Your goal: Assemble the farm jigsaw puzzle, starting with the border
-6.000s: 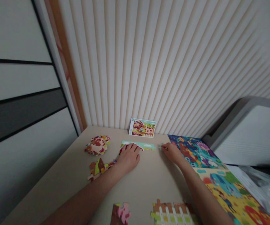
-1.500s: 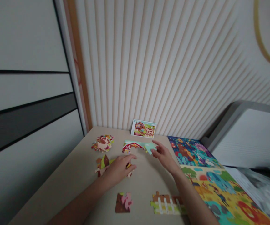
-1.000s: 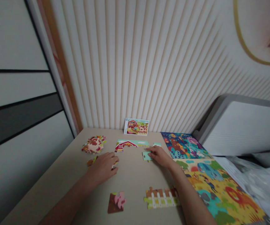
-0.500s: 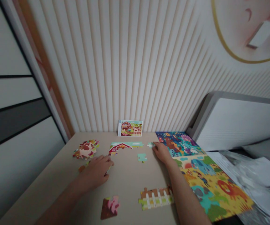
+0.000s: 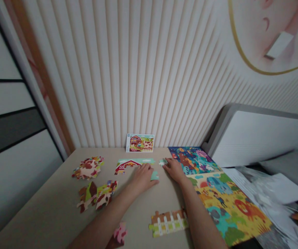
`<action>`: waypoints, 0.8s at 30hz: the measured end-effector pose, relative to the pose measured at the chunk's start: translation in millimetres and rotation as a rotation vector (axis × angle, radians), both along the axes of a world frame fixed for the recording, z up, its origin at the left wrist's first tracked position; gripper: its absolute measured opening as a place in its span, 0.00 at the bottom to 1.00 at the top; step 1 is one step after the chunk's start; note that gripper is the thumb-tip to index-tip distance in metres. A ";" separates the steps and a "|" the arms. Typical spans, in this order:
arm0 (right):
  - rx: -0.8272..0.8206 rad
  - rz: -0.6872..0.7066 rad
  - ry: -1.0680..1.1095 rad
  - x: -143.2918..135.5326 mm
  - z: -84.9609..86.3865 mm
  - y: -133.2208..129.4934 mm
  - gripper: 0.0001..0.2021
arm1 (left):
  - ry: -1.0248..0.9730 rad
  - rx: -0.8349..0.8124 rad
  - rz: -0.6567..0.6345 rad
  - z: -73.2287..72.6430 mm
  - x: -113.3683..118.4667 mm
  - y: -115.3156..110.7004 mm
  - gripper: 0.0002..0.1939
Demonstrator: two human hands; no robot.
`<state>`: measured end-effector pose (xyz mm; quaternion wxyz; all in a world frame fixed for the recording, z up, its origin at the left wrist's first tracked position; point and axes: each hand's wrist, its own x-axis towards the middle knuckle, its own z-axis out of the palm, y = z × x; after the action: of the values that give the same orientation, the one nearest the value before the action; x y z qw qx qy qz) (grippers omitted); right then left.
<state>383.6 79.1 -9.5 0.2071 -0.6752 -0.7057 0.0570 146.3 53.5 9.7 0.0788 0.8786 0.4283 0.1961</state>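
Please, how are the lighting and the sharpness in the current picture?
Head view: dim light; table darker at near left; ribbed wall fanning outward, probably lens distortion; left hand and right hand slightly soft; fine detail on the picture card unclear.

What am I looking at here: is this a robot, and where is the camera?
No robot: these are a person's bare hands, seen looking forward and down from one camera worn on the head. On the table lie a barn-roof strip, two heaps of puzzle pieces and a fence section; a small picture card stands at the back. Two bright animal pictures lie to the right. The left hand partly covers a light blue piece; the right hand has its fingertips at another pale piece. Whether either is firmly held, I can't tell.
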 end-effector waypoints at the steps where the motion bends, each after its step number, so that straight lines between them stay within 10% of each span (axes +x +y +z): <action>1: -0.006 -0.003 0.016 0.3 -0.9 1.2 0.24 | -0.029 -0.013 0.002 -4.4 -0.9 1.8 0.23; 11: -0.050 0.026 0.178 0.4 -1.5 1.1 0.31 | -0.376 -0.153 -0.088 -23.6 -2.4 12.6 0.23; 24: -0.183 0.067 0.517 1.0 3.6 -1.9 0.35 | -0.617 -0.314 0.162 -32.8 -6.6 27.9 0.23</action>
<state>384.6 77.2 -5.9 0.3164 -0.6302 -0.6434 0.2978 139.7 81.4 -23.1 0.3227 0.7183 0.4776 0.3896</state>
